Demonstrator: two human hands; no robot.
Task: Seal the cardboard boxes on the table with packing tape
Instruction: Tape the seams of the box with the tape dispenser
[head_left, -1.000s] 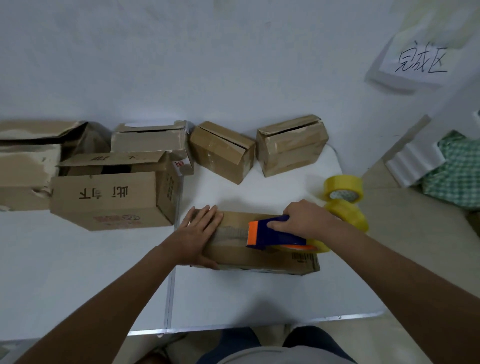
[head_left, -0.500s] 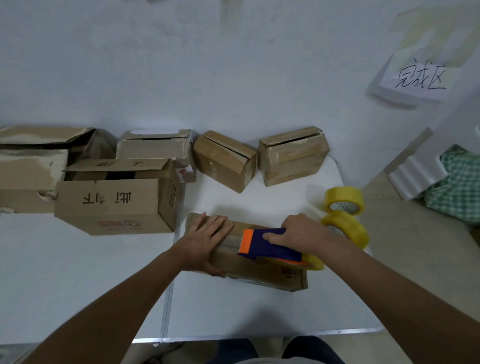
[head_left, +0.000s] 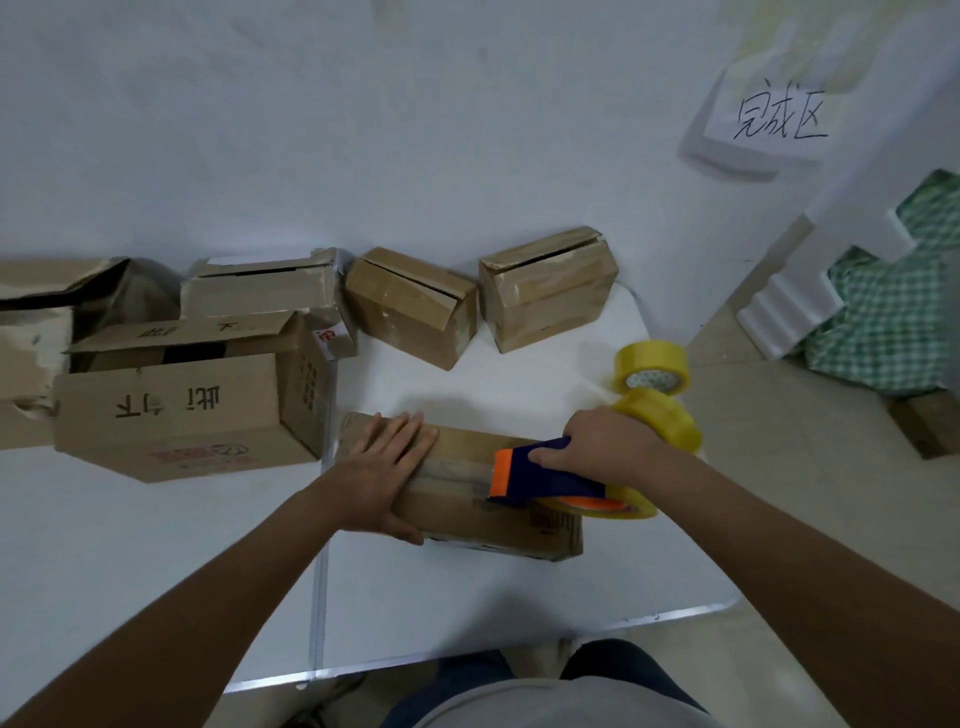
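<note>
A flat cardboard box (head_left: 483, 514) lies in the middle of the white table (head_left: 467, 613). My left hand (head_left: 382, 475) presses flat on the box's left part, fingers straight. My right hand (head_left: 605, 444) grips the handle of a blue and orange tape dispenser (head_left: 540, 475) that rests on top of the box near its right end. A yellow tape roll sits in the dispenser. A strip of tape runs along the box top between the two hands.
Several other cardboard boxes stand along the back: a large printed one (head_left: 192, 410) at the left with its flap up, two small ones (head_left: 415, 306) (head_left: 545, 291) by the wall. Two yellow tape rolls (head_left: 654, 384) stand at the table's right edge.
The dispenser and my right hand have shifted slightly left along the box top. The left hand stays pressed on the box. The camera view has moved a little.
</note>
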